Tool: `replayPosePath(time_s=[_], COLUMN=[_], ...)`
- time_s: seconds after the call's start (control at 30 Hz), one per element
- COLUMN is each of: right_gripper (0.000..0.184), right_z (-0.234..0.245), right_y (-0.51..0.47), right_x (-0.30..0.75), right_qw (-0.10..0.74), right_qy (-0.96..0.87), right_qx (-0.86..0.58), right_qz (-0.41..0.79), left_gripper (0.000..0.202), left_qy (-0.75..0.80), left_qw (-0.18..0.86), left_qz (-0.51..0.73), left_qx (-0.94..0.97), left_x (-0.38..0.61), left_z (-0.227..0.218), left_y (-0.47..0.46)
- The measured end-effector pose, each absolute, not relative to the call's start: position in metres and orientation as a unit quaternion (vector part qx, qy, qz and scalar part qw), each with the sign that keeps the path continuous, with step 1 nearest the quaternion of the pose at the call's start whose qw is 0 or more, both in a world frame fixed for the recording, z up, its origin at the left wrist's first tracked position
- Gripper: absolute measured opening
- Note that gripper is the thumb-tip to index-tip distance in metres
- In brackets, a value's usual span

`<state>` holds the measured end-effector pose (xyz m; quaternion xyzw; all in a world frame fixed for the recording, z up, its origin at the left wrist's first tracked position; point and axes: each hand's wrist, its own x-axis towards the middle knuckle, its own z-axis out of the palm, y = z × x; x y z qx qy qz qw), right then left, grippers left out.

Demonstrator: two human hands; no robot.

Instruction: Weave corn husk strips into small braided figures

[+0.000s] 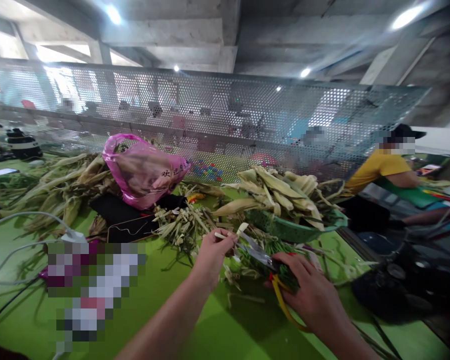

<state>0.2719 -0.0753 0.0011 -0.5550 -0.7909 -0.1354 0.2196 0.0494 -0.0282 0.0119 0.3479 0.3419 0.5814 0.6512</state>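
My left hand [212,254] is closed in a pinch on a thin pale strip of husk [222,235], held over the green table [165,320]. My right hand [310,296] is wrapped round the yellow and red handles of a pair of scissors [258,254]. The scissor blades point up and left towards the strip and look parted. Under the scissors lies a small heap of green and pale trimmings [247,265].
A green basket [296,229] piled with corn husks stands just behind the hands. A pink plastic bag [144,170] and more husks [60,185] lie at the left, with white cables [26,217]. A perforated metal screen [225,115] closes the back. A person in a yellow shirt [378,167] sits at right.
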Motion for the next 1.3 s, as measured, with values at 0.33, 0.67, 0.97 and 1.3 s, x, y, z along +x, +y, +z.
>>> replayPosePath(time_s=[0.33,0.67,0.97,1.3], right_gripper=[0.038,0.033,0.032,0.026], right_z=[0.001,-0.001,0.003,0.020], right_y=[-0.076,-0.079,-0.076,-0.067], right_x=[0.265,0.265,0.270,0.283], right_qw=[0.243,0.283,0.325,0.208], right_qy=[-0.793,-0.769,-0.707,-0.772], right_qx=[-0.554,-0.572,-0.626,-0.601], right_qz=[-0.075,0.034,0.053,-0.014], left_gripper=[0.009,0.019,0.018,0.019], left_qy=[0.372,0.382,0.368,0.308], left_qw=[0.623,0.611,0.607,0.669], left_qz=[0.566,0.543,0.565,0.567], left_qx=[0.392,0.431,0.420,0.370], left_x=[0.055,0.054,0.049,0.045], left_z=[0.016,0.015,0.014,0.019], left_y=[-0.033,-0.035,-0.031,-0.033])
